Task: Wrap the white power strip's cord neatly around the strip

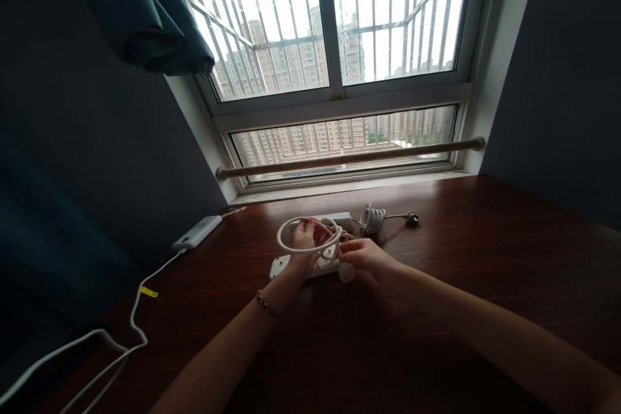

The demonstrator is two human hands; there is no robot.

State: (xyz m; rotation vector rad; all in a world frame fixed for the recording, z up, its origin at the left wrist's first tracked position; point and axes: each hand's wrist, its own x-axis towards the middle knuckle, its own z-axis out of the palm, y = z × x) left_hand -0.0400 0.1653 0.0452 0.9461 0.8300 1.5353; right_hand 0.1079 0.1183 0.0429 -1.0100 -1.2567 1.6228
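My left hand (303, 240) is closed on a loop of white power cord (286, 247), which rings it in a wide coil. At the right side of the coil, my right hand (366, 253) pinches the cord near a small dark part that I cannot make out clearly. Beneath both hands lies a white power strip (279, 265) on the table, partly covered by the left wrist. Just behind it is a second white power strip (342, 218), with a bundled grey-white cord (372, 219) ending in a dark plug (412, 219).
A third white power strip (204, 231) lies at the table's left edge, its white cable (133, 310) trailing toward me with a yellow tag (149, 292). Behind the brown wooden table (466, 239) are a window and a horizontal rail (349, 158). A blue curtain (150, 26) hangs at upper left.
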